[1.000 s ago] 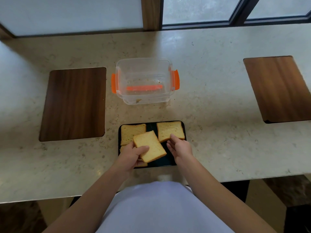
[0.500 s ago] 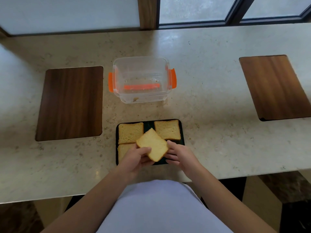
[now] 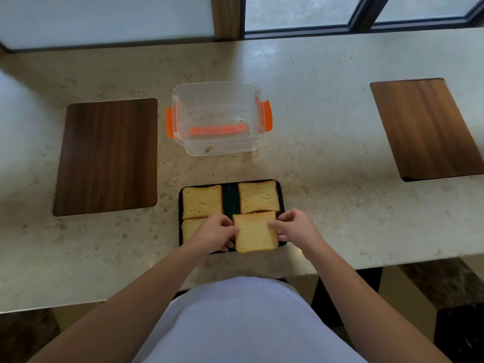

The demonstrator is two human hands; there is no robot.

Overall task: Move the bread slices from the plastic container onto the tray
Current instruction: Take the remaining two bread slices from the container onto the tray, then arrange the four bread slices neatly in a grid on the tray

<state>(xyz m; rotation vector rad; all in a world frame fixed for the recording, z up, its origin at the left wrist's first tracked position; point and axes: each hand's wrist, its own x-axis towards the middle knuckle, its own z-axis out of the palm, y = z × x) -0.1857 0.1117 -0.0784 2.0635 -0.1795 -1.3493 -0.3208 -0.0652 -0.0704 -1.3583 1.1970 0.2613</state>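
A black tray (image 3: 230,197) lies near the counter's front edge. Two bread slices lie flat on its far half, one on the left (image 3: 201,201) and one on the right (image 3: 258,196). A third slice (image 3: 190,228) at the near left is partly hidden under my left hand (image 3: 216,233). Both my left hand and my right hand (image 3: 294,227) pinch the sides of a fourth bread slice (image 3: 255,231) over the tray's near right corner. The clear plastic container (image 3: 218,119) with orange latches stands behind the tray and holds only crumbs.
Two dark wooden boards are set into the marble counter, one at the left (image 3: 107,155) and one at the right (image 3: 425,128). A window frame runs along the counter's far edge. My white shirt fills the bottom of the view.
The held slice has turned from a tilted diamond angle to square and moved right and down to the tray's near right corner. My right hand has taken hold of its right side.
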